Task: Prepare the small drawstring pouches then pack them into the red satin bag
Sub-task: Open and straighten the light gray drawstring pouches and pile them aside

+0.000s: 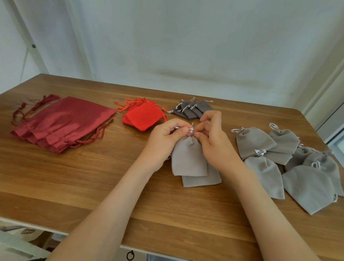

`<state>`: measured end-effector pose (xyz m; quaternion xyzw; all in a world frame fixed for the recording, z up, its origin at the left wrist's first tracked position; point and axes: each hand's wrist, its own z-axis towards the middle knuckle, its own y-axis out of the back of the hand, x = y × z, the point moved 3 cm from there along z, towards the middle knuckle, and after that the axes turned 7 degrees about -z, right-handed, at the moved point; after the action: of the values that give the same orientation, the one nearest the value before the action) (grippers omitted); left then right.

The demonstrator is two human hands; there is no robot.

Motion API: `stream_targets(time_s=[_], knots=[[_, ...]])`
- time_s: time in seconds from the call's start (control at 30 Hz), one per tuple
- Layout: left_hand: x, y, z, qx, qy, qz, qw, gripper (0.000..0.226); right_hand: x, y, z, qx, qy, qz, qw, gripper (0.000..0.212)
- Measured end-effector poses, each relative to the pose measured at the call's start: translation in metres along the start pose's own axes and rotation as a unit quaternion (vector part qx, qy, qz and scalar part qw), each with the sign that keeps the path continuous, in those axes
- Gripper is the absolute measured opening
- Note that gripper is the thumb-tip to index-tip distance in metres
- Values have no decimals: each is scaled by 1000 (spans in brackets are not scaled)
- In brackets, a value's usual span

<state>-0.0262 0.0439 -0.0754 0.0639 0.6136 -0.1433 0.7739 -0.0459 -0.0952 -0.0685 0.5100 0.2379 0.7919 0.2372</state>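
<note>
While the left hand (166, 139) pinches the gathered neck of a grey pouch (189, 158) to steady it, the right hand (214, 142) pinches its white cord (190, 131), apparently tying it shut, with the red satin bag (64, 120) lying well left of both hands.

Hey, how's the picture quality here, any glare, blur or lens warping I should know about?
Head view: soft, even light, only faint shadows under the left hand and right hand; mild sheen on the red satin bag, no harsh glare; the wide lens bows the table edges and the door frame at right; the grey pouch both hands pinch looks sharp.
</note>
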Motion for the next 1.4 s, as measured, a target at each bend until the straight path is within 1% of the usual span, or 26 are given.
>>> stream_targets(time_s=[0.07,0.13,0.23,0.37,0.47,0.53,0.6,0.7,0.77,0.87,0.93,1.0,1.1,1.2,1.3,1.4], knots=[[1,0,0,-1,-2,-10,1000,18,-1,0,0,2,-11,-9,1000,24],[1,-1,-1,-3,-3,-3,1000,16,-1,0,0,-10,-18,-23,1000,21],[2,0,-1,-22,-8,19,1000,14,1,1,-1,-36,-18,-14,999,21],[2,2,0,-55,-6,32,998,17,2,2,-2,-42,-1,-22,999,28],[3,3,-1,-60,1,26,998,16,3,2,-3,-65,31,-41,997,29],[2,4,0,-50,3,14,999,18,3,2,-3,-83,67,-54,993,26],[2,5,1,-36,6,11,999,22,2,3,-2,-87,81,-58,991,25],[3,6,3,-20,16,30,999,24,0,3,-2,-89,81,-48,992,26],[3,7,4,-17,8,41,999,25,0,4,-2,-87,77,-41,992,26],[4,7,5,-14,0,35,999,26,-1,5,-2,-85,72,-26,993,27],[4,6,5,-2,16,12,1000,24,0,5,-3,-84,77,-20,993,25],[4,5,5,12,45,-34,998,21,0,6,-3,-74,61,-4,995,24],[4,4,5,27,67,-68,995,22,-2,6,-2,-50,-7,50,998,21],[5,3,3,39,74,-54,995,19,-4,6,-2,-50,-25,56,997,31],[6,4,3,43,77,-17,996,14,-1,6,-5,-46,-6,35,998,39],[8,5,2,38,80,20,996,14,1,6,-6,-35,14,14,999,40]])
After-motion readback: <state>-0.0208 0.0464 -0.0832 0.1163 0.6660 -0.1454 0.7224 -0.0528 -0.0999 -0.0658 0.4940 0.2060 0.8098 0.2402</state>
